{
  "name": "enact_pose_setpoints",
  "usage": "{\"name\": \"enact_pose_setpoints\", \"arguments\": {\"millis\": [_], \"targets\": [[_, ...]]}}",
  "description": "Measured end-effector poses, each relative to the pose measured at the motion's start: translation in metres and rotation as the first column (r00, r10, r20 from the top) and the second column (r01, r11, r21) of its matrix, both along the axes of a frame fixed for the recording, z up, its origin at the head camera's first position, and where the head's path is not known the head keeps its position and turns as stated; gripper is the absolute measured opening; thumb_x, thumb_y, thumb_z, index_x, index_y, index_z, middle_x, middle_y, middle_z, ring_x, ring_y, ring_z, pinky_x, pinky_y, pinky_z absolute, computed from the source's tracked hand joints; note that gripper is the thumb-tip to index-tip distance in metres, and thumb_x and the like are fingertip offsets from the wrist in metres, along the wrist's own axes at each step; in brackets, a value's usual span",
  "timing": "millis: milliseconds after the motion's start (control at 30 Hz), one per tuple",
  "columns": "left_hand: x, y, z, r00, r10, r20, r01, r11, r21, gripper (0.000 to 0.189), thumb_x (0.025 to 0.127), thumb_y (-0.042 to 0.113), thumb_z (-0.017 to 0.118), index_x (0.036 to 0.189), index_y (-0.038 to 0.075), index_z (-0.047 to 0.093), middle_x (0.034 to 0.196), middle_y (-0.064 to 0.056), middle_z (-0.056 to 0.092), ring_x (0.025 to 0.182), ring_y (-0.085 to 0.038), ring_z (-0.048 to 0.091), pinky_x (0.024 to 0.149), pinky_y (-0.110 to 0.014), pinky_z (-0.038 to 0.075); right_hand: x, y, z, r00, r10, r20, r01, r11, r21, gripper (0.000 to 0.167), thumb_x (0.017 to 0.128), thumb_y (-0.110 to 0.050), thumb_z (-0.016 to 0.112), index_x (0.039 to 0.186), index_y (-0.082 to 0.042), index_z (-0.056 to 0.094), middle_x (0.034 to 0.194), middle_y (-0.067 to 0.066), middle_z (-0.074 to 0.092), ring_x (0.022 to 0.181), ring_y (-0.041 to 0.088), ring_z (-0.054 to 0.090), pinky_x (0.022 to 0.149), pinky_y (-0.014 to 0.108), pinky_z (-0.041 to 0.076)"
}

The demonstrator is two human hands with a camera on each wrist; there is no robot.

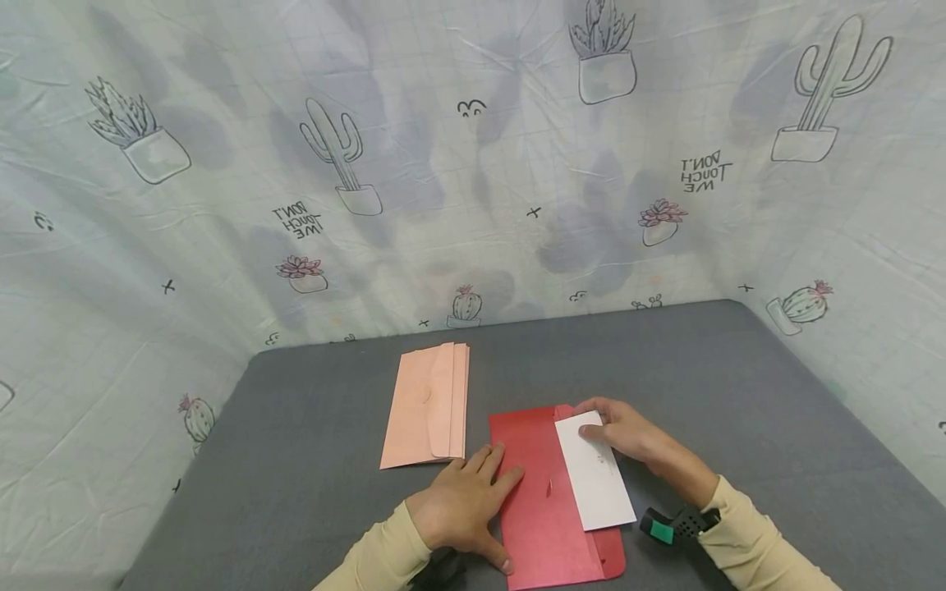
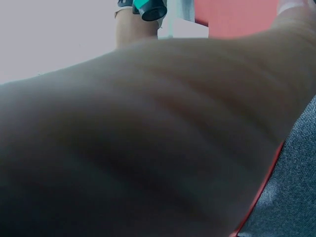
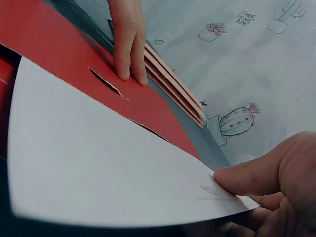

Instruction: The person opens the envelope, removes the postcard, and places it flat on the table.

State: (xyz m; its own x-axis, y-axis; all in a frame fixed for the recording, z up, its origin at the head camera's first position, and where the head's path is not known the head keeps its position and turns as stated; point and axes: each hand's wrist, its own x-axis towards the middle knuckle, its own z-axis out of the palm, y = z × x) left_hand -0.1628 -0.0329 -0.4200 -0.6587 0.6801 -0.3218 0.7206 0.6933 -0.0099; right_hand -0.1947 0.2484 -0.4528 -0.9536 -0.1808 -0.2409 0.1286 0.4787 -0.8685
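Observation:
A red envelope (image 1: pixel 535 492) lies on the grey table with its flap side toward the right. My left hand (image 1: pixel 467 501) rests on its left part with the fingers spread, and two of those fingers (image 3: pixel 129 59) show pressing the red paper in the right wrist view. My right hand (image 1: pixel 621 428) pinches a white card (image 1: pixel 597 476) near its far end, thumb on top. The card's left long edge runs along the envelope's opening, and part of it overlaps the red flap. Beside a slit in the envelope, the card (image 3: pixel 89 148) looks slightly bowed in the right wrist view.
A stack of pink envelopes (image 1: pixel 424 402) lies to the left of the red one, near my left fingertips. The grey table (image 1: pixel 310 492) reaches back to a light curtain (image 1: pixel 414 164) printed with cacti. On my right wrist sits a black strap (image 1: pixel 683 523) with a green piece.

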Motion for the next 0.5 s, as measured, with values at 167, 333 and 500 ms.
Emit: {"name": "enact_pose_setpoints", "arguments": {"millis": [167,333,500], "targets": [[0.0005,-0.0001,0.0,1.0,-0.002,-0.003,0.002,1.0,-0.003,0.112,0.063,0.079,0.078,0.155,0.026,0.04,0.163,-0.01,0.035,0.149,-0.027,0.037,0.108,-0.044,0.045,0.0,-0.0001,-0.0006,1.0,-0.007,-0.011,0.007,1.0,0.004,0.038,0.097,-0.012,0.062,0.131,0.003,0.057,0.095,0.008,0.071,0.073,0.017,0.066,0.065,0.034,0.051],[0.0007,-0.0001,-0.0001,1.0,0.0,-0.005,0.0,1.0,-0.005,0.112,0.063,0.079,0.078,0.155,0.026,0.04,0.163,-0.01,0.035,0.149,-0.027,0.037,0.108,-0.044,0.044,-0.0002,0.0001,-0.0007,1.0,-0.012,-0.021,0.012,1.0,0.007,0.037,0.096,-0.012,0.062,0.13,0.003,0.058,0.096,0.009,0.071,0.073,0.017,0.067,0.066,0.034,0.051],[0.001,-0.0002,0.0,1.0,0.003,-0.005,-0.003,1.0,-0.002,0.112,0.063,0.079,0.078,0.154,0.026,0.041,0.163,-0.01,0.035,0.149,-0.027,0.037,0.108,-0.044,0.044,0.0002,0.0009,0.0009,1.0,-0.015,-0.017,0.015,1.0,0.014,0.038,0.097,-0.013,0.061,0.13,0.003,0.058,0.096,0.009,0.071,0.073,0.017,0.066,0.066,0.034,0.051]]}}
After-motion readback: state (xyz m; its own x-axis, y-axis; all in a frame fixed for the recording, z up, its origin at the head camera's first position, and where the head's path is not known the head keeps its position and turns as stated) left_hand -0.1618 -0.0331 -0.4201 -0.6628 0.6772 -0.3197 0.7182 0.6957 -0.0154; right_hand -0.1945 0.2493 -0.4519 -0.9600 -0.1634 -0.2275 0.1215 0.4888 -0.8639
